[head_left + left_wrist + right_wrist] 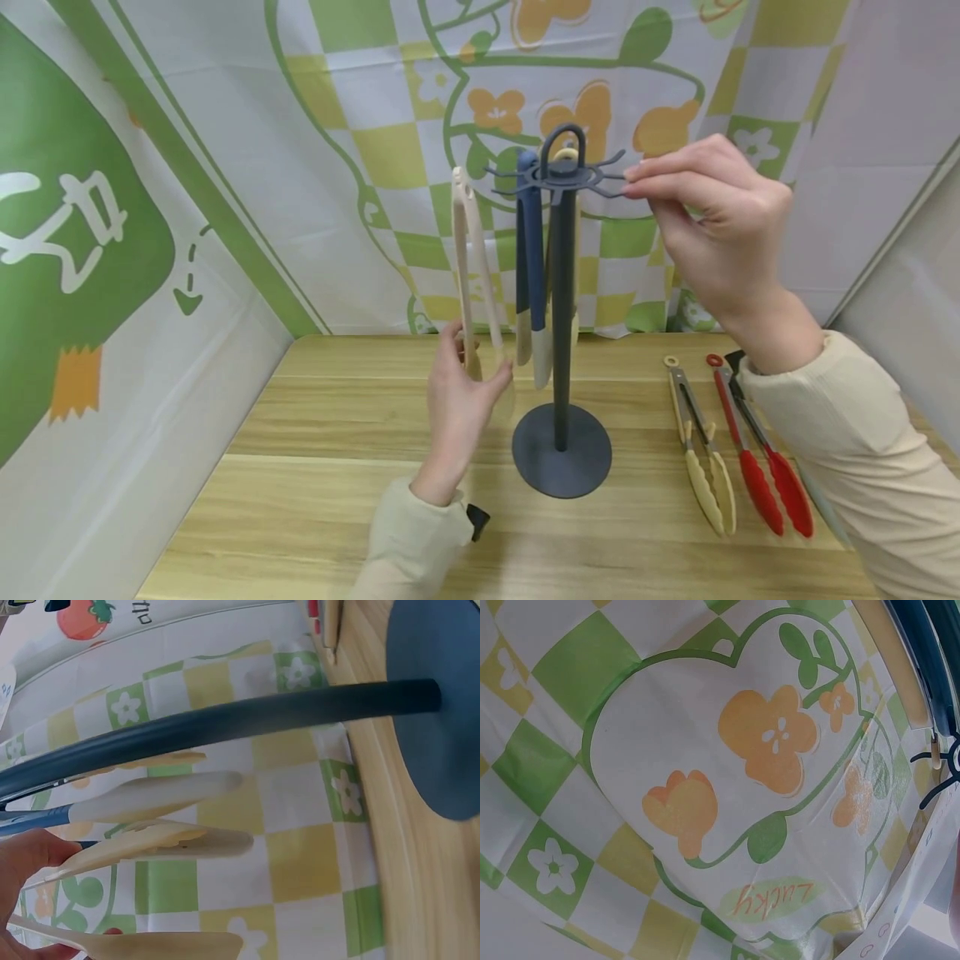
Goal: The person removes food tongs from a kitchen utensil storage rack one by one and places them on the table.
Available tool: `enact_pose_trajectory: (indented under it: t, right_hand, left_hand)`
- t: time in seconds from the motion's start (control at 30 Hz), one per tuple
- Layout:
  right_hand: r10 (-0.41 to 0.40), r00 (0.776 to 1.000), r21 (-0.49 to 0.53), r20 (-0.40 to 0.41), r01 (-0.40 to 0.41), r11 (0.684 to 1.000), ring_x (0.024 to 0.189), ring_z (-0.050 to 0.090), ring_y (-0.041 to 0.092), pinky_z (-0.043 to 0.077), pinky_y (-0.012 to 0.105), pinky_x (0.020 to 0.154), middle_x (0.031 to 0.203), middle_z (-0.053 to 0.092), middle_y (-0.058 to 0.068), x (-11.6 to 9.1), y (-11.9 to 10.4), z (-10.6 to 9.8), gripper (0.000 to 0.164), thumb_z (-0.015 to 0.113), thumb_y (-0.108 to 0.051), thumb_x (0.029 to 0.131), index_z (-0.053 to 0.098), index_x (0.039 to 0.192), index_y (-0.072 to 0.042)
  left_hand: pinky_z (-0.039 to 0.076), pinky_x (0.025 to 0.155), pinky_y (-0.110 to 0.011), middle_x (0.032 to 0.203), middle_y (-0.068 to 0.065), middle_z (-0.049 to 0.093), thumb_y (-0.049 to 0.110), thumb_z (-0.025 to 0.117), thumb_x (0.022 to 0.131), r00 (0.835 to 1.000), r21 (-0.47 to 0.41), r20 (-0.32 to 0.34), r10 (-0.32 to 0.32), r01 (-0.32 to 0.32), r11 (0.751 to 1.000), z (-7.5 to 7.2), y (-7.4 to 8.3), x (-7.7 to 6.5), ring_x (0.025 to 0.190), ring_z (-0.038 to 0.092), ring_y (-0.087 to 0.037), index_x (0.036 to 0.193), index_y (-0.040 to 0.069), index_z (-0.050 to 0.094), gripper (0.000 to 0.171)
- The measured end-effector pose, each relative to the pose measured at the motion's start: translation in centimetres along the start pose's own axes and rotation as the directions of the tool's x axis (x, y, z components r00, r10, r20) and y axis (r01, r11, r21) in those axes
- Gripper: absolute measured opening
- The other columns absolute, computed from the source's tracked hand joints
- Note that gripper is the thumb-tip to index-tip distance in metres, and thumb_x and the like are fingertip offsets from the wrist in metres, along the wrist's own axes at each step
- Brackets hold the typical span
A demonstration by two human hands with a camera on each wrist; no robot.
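Note:
My left hand holds cream tongs upright by their lower part, left of a dark grey stand. Their top end is up near the level of the stand's hooks, apart from them. In the left wrist view, thumb and fingers grip the tongs' pale heads. With thumb and fingertips my right hand pinches the end of a hook on the stand's right side. Blue tongs with pale heads hang on the stand. Behind the pole hangs something with a yellow ring, mostly hidden.
Yellow tongs and red tongs lie on the wooden table at the right. Beside them a pale green item is partly covered by my right sleeve. A patterned curtain hangs behind the table.

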State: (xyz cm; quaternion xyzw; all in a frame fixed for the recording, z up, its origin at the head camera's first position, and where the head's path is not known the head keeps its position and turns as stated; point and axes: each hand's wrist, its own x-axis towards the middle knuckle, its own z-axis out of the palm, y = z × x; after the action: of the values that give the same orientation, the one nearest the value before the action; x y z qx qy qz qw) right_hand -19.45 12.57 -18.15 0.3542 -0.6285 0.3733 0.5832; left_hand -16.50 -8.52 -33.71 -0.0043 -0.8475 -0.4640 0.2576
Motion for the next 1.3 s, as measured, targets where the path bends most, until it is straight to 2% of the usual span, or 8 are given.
enact_pose_trajectory:
  t: [0.43, 0.67, 1.1, 1.3]
  right_hand:
    - [0.002, 1.000, 0.008, -0.003, -0.002, 1.000, 0.068, 0.061, 0.029, 0.047, 0.018, 0.070, 0.074, 0.069, 0.010, 0.0, 0.0, 0.0, 0.017, 0.062, 0.005, 0.080, 0.070, 0.065, 0.002]
    - [0.002, 1.000, 0.008, 0.003, -0.002, 1.000, 0.069, 0.060, 0.029, 0.047, 0.017, 0.070, 0.074, 0.069, 0.010, 0.0, 0.0, 0.0, 0.017, 0.063, 0.005, 0.080, 0.070, 0.065, 0.002]
    - [0.002, 1.000, 0.004, -0.006, -0.002, 1.000, 0.069, 0.061, 0.028, 0.046, 0.016, 0.068, 0.074, 0.069, 0.010, 0.0, 0.0, 0.0, 0.016, 0.064, 0.004, 0.080, 0.070, 0.065, 0.002]
    - [-0.001, 1.000, 0.007, -0.018, 0.001, 1.000, 0.068, 0.061, 0.028, 0.047, 0.016, 0.069, 0.073, 0.069, 0.010, 0.0, 0.0, 0.1, 0.017, 0.064, 0.004, 0.080, 0.070, 0.065, 0.002]
  left_hand:
    - [0.049, 0.065, -0.036, 0.097, -0.008, 0.059, 0.023, 0.074, 0.073, 0.994, 0.071, 0.105, -0.017, 0.010, 0.997, -1.2, -1.3, -0.4, 0.086, 0.058, -0.023, 0.125, 0.010, 0.042, 0.062]
    - [0.048, 0.065, -0.035, 0.096, -0.007, 0.059, 0.024, 0.074, 0.072, 0.992, 0.104, 0.125, -0.026, 0.013, 0.994, -1.7, -2.1, -0.8, 0.084, 0.057, -0.023, 0.123, 0.009, 0.044, 0.062]
    - [0.044, 0.054, -0.028, 0.092, -0.008, 0.060, 0.027, 0.074, 0.071, 0.983, 0.181, 0.169, -0.073, 0.042, 0.983, -2.2, -3.2, -1.5, 0.072, 0.055, -0.022, 0.124, 0.006, 0.043, 0.065]
    - [0.043, 0.054, -0.027, 0.091, -0.010, 0.059, 0.027, 0.074, 0.071, 0.979, 0.204, 0.187, -0.081, 0.042, 0.978, -2.5, -3.9, -1.9, 0.070, 0.054, -0.021, 0.122, 0.004, 0.044, 0.064]
